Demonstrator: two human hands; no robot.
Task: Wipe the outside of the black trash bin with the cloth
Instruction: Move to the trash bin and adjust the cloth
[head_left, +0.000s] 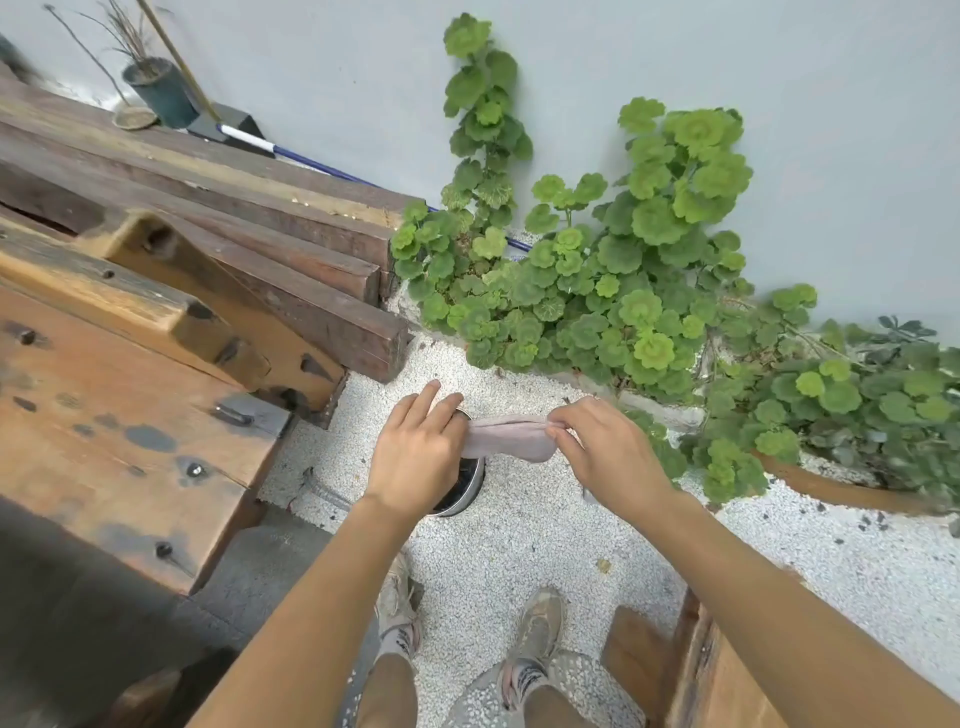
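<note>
**Cloth stretched between both hands above the bin**

Head view: the person stands on white gravel (519, 530), both arms reaching forward. A pale pinkish cloth (506, 439) is pulled between the two hands. The right hand (602, 447) pinches one end with its fingers (558, 423) closed on it. The left hand (415, 452) lies over the other end, fingers extended; its grip is hidden. Directly beneath, the black trash bin (465, 488) stands on the gravel, mostly covered by the left hand. Geraniums (623, 291) grow just beyond.
</note>
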